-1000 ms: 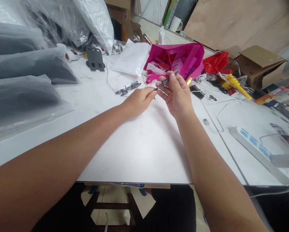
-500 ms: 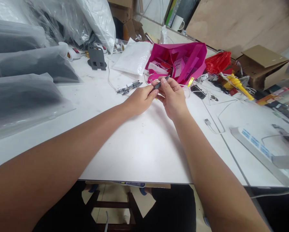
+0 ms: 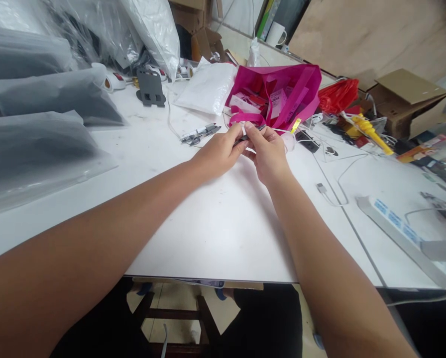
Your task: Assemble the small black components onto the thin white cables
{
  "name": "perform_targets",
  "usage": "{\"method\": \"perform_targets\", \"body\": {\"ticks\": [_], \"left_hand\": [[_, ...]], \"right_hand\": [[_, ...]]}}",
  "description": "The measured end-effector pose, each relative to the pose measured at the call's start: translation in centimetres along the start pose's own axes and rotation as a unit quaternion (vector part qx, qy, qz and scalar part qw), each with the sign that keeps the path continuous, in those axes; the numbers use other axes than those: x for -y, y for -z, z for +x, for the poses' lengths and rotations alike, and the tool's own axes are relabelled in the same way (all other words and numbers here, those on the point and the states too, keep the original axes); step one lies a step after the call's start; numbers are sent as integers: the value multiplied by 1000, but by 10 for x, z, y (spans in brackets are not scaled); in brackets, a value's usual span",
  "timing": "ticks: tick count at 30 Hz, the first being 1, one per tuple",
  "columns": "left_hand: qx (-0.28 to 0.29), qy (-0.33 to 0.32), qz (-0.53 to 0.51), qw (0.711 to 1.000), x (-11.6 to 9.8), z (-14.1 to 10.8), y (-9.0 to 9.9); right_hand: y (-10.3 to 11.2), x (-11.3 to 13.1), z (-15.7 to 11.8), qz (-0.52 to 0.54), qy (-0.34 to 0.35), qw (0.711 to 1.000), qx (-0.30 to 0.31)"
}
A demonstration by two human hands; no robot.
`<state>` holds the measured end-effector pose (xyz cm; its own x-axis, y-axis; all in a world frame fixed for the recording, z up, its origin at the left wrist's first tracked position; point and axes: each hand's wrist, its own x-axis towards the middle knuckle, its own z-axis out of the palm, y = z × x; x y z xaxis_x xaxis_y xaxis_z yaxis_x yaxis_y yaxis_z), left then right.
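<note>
The dark pen (image 3: 261, 127) is up between your two hands, above the far middle part of the white worktop (image 3: 215, 223), slanting slightly, with much of its length hidden by your fingers. Your left hand (image 3: 217, 153) is closed on its near end, thumb and fingers together. Your right hand (image 3: 271, 155) has its thumb and fingertips clamped on the other end, and the two hands meet at the fingers. Just beside your left hand, more pens (image 3: 200, 133) lie close together on the worktop. Beyond your hands you have a magenta bag (image 3: 303, 92), open toward you, with red, pink and white packets inside. To its left lies a white plastic mailer (image 3: 208, 88), and farther left stands a dark grey stand (image 3: 150, 88) with cut-out slots. Large grey-looking plastic packages (image 3: 36, 154) fill the worktop's left side. To the right of the magenta bag are a red plastic bag (image 3: 338, 95), a yellow object (image 3: 370, 132) and an open cardboard box (image 3: 409, 92). Nearer your right forearm, a white cable's plug (image 3: 321, 188) lies on the worktop, and a white power strip (image 3: 390, 228) runs slantwise farther right. A white mug (image 3: 276, 35) stands at the back.
</note>
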<state>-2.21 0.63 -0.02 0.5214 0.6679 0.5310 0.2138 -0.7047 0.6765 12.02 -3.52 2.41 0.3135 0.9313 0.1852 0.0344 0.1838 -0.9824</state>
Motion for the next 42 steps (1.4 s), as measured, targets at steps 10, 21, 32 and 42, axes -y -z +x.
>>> {"method": "perform_targets", "body": {"ticks": [10, 21, 32, 42], "left_hand": [[-10, 18, -5, 1000, -1, 0, 0], [24, 37, -33, 998, -3, -2, -1], [13, 108, -186, 976, 0, 2, -7], [91, 223, -368, 898, -20, 2, -2]], "right_hand": [[2, -2, 2, -63, 24, 997, -22], [7, 6, 4, -54, 14, 998, -23], [9, 12, 2, -40, -26, 998, 28], [13, 12, 3, -2, -32, 998, 52]]}}
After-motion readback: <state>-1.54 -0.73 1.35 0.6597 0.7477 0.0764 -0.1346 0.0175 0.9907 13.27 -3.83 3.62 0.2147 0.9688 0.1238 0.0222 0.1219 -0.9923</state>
